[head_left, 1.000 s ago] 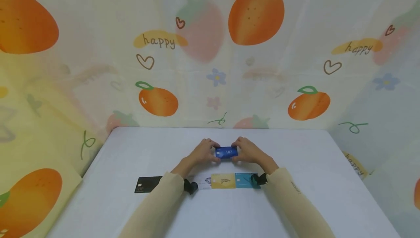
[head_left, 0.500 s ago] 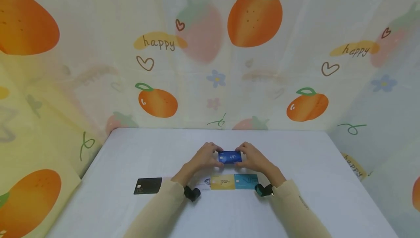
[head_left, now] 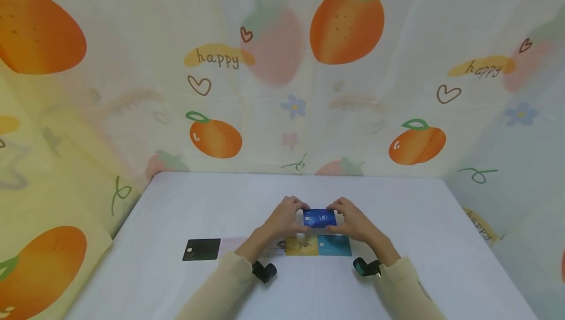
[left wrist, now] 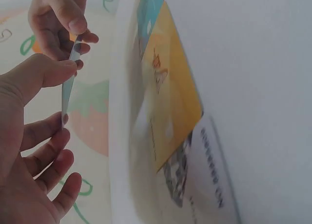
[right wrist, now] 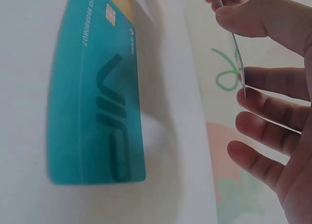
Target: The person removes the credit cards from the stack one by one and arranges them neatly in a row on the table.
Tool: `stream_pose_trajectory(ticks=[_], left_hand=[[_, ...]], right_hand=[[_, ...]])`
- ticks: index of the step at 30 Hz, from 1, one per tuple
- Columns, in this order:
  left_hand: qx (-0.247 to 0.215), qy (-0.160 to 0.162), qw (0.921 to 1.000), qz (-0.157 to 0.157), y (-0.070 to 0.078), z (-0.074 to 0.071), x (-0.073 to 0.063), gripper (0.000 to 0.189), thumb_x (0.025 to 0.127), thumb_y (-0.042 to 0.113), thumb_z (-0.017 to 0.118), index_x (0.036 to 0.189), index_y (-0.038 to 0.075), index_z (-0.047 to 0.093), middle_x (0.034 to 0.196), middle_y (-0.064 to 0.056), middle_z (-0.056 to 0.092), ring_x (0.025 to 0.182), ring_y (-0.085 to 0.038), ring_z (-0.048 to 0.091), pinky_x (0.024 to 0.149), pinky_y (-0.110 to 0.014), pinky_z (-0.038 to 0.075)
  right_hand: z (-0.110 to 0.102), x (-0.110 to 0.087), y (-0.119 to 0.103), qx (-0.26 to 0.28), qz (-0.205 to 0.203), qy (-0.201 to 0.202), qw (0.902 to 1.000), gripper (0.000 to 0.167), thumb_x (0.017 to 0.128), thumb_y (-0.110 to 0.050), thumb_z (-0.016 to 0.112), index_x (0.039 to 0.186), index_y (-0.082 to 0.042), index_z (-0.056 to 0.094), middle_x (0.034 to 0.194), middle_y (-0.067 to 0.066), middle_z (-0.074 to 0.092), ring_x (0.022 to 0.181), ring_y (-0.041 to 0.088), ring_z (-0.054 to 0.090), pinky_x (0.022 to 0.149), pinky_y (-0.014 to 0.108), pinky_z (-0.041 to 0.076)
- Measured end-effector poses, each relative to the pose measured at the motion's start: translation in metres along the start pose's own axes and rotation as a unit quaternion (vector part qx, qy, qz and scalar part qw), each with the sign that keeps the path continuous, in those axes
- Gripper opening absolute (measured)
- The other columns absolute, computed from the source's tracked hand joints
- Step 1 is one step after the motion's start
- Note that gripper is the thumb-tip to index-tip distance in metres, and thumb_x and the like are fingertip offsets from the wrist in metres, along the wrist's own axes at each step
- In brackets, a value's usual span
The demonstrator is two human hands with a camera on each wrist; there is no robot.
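Note:
A blue bank card marked VIP is held up between both hands, its face turned to the head camera. My left hand pinches its left end between thumb and fingers; my right hand does the same at the right end. Both wrist views catch the card nearly edge-on, with the outer fingers spread below it. Just nearer than the hands, a row of cards lies on the table: a black card, a pale pink card, a white card, a yellow card and a teal card.
The white table backs onto a fruit-printed cloth that also hangs at both sides. Dark wrist cameras sit at the cuffs. The left forearm partly covers the pink and white cards.
Both hands have carried the blue card to the right and nearer, toward the row, keeping their pinch at its ends. The cards on the table stay where they were.

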State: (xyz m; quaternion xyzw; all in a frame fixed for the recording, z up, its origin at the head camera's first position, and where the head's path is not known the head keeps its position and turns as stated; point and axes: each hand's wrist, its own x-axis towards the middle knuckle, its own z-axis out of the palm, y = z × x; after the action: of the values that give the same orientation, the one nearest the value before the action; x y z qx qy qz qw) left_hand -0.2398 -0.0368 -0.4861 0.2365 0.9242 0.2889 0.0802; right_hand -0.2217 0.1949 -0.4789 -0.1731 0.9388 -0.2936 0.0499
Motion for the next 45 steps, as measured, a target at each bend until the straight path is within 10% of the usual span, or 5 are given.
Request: stream_pose_trajectory(ticks=[45], left_hand=[[0.081,-0.030,0.9953,0.044,0.054,0.063,0.012,0.055,0.078,0.046,0.077,0.124,0.018,0.064,0.114,0.000,0.061,0.102,-0.013,0.050,0.088,-0.028,0.044]], right_hand=[[-0.014,-0.061,0.051,-0.028,0.022,-0.005,0.9993,0.047,0.077,-0.030,0.081,0.116,-0.008,0.066,0.108,0.004,0.057,0.099,0.020,0.054,0.087,0.043,0.051]])
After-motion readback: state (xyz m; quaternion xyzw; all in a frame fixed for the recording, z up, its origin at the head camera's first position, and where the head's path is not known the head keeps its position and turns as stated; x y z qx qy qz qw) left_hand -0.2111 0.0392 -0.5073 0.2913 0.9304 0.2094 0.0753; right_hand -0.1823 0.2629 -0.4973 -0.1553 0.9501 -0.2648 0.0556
